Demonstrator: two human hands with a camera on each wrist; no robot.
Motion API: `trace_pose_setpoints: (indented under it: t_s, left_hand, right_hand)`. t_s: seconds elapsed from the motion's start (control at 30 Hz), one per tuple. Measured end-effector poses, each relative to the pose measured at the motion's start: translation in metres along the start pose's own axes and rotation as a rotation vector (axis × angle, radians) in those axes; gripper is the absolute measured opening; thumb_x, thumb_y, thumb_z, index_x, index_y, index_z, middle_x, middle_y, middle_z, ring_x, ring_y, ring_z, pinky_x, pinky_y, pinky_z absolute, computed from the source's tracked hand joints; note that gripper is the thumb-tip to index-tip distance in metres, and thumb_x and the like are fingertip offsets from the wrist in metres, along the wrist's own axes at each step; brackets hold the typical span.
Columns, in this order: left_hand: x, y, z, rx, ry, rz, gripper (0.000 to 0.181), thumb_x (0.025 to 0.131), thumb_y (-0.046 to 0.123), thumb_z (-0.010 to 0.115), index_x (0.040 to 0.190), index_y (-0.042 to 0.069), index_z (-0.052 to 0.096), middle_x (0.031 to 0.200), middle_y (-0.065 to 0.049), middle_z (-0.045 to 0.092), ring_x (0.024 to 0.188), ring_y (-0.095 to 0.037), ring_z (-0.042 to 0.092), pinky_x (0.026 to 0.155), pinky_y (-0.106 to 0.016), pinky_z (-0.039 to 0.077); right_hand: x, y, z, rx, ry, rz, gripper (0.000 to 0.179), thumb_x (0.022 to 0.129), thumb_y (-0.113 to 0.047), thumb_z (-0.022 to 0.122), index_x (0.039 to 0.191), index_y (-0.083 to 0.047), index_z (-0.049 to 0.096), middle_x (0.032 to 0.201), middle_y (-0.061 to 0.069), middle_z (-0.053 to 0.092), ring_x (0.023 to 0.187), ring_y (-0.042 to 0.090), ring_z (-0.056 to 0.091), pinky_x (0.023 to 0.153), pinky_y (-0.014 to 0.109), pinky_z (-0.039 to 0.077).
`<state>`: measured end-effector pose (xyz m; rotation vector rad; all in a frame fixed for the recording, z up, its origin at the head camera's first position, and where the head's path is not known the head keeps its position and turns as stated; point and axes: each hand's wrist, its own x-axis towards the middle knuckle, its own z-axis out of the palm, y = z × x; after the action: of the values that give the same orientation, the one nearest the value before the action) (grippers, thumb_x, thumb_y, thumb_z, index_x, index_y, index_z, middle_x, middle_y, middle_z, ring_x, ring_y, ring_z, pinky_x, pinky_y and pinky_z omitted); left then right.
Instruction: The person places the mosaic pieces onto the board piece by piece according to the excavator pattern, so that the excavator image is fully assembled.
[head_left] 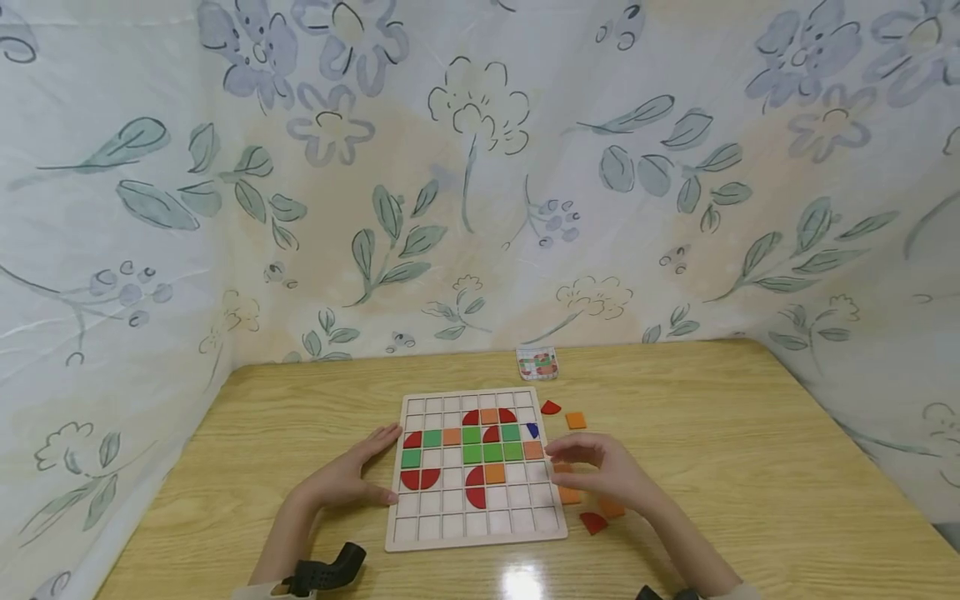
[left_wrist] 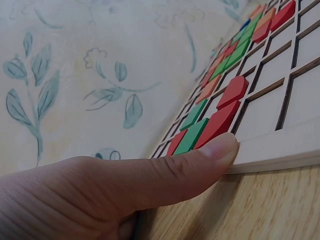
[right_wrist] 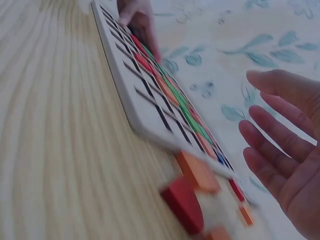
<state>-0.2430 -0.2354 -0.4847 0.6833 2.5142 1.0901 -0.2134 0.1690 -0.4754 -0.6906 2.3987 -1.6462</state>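
Observation:
A wooden grid board (head_left: 450,502) lies on the table, with red, green, orange and blue pieces in some squares. My left hand (head_left: 351,477) rests at its left edge, fingers spread, and the thumb (left_wrist: 220,147) touches the rim beside a red piece (left_wrist: 218,122). Over the right edge hovers my right hand (head_left: 611,468). Its fingers are loosely bent and hold nothing, as the right wrist view shows. A blue piece (head_left: 533,431) sits in the right column, above an orange square (head_left: 533,450).
Loose pieces lie right of the board: a red quarter-circle (head_left: 551,407), an orange square (head_left: 576,420), another red quarter-circle (head_left: 593,522) and orange pieces (head_left: 570,496) partly under my right hand. A small pattern card (head_left: 537,364) lies behind the board, near the floral cloth (head_left: 480,250).

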Motion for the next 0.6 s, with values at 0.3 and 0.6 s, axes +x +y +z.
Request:
trace_pose_setpoints:
  t_s: [0.3, 0.6]
  left_hand:
    - [0.0, -0.001, 0.001, -0.015, -0.004, -0.026, 0.098, 0.07, 0.035, 0.078, 0.147, 0.01, 0.024, 0.154, -0.014, 0.014, 0.139, -0.04, 0.004, 0.106, -0.064, 0.011]
    - [0.001, 0.0, -0.001, -0.023, -0.005, -0.02, 0.097, 0.07, 0.034, 0.078, 0.147, 0.011, 0.024, 0.154, -0.014, 0.013, 0.139, -0.04, 0.002, 0.105, -0.065, 0.01]
  right_hand:
    - [-0.031, 0.015, -0.022, -0.026, 0.063, 0.067, 0.04, 0.078, -0.016, 0.073, 0.113, 0.0, 0.061, 0.113, 0.016, 0.062, 0.101, 0.012, 0.061, 0.088, 0.023, 0.048]
    - [-0.052, 0.018, -0.034, -0.057, 0.051, 0.118, 0.046, 0.076, -0.019, 0.075, 0.116, -0.002, 0.059, 0.116, 0.015, 0.062, 0.104, 0.005, 0.059, 0.09, 0.018, 0.044]
